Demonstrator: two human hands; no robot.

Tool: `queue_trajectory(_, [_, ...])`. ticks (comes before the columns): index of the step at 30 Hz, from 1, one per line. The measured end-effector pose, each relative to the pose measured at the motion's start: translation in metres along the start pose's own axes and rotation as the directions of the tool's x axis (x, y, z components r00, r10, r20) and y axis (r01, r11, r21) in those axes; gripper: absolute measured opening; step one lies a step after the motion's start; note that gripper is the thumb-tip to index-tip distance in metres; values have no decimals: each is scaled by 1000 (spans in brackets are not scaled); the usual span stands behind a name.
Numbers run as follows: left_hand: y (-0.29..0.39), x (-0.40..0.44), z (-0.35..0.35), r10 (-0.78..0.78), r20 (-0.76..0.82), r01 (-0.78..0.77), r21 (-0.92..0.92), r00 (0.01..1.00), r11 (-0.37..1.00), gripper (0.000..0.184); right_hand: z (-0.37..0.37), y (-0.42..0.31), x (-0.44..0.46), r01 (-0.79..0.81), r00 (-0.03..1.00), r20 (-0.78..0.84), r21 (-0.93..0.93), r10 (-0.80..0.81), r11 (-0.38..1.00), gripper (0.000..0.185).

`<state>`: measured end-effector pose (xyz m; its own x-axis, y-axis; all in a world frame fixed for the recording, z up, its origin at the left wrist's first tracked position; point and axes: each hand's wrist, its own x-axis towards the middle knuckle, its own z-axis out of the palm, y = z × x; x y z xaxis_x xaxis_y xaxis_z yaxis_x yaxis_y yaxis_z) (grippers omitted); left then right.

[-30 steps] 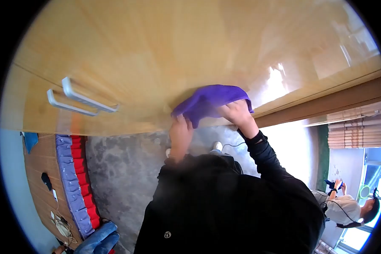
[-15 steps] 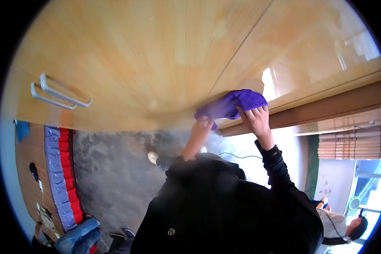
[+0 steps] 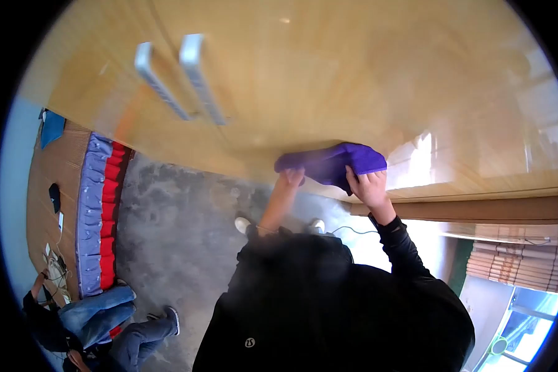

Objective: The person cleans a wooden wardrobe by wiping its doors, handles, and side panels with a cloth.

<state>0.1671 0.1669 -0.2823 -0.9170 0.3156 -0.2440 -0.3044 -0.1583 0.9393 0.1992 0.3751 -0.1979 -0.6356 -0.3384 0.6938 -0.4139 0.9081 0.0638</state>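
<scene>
A purple cloth (image 3: 332,162) is spread against the glossy light-wood cabinet front (image 3: 328,80), near its lower edge in my view. My left hand (image 3: 291,178) grips the cloth's left end, its fingers partly hidden and slightly blurred. At the cloth's right end, my right hand (image 3: 371,187) clasps the material, fingers on top and thumb at the side. Two pale door handles (image 3: 203,80) stick out of the cabinet to the left of the cloth.
A brown ledge (image 3: 452,211) runs along the cabinet's right end. On the left is a bed (image 3: 56,167) with a grey-and-red ruffled skirt (image 3: 99,217). People in jeans (image 3: 99,316) sit at lower left on the grey concrete floor's (image 3: 173,229) far side. A cable (image 3: 353,230) lies behind.
The view has turned, so the door handles appear nearer and farther right. Both hands stay on the cloth against the cabinet. The person by the window has left the view.
</scene>
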Motion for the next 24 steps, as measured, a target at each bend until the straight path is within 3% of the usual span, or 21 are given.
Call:
queue_trajectory(4, [19,8,-87,98,-12,-98,-29,995,995,48,66,-46,27,-23,999,-45,-40,21,999,26])
queue_trajectory(6, [35,6,-118,270,-1,-270,51,963,962,48,90,-67,41,-54,996,-79,-64,49,996,27])
queue_trajectory(10, [61,-9,-174,249,-72,-240,116,966,964,45,136,-110,65,-78,996,-33,-22,78,997,29])
queue_trajectory(12, [72,-20,-194,136,-152,-143,-35,979,989,50,158,-126,68,-86,996,-5,3,86,996,31])
queue_trajectory(14, [85,-33,-216,123,-186,-108,85,975,990,50,173,-146,76,-80,996,31,69,78,994,33])
queue_trajectory(16, [88,-35,-239,162,-232,-114,208,959,971,50,176,-165,100,-68,997,52,105,63,992,32])
queue_trajectory(18, [78,-28,-260,383,-310,-306,268,870,913,54,192,-178,118,-45,994,102,145,30,988,31])
queue_trajectory(21, [91,-29,-288,396,-339,-335,225,854,915,58,224,-199,127,-23,985,173,154,-4,988,31])
queue_trajectory(24, [101,-30,-332,379,-370,-245,362,848,900,60,248,-229,152,-20,977,212,193,-22,981,27])
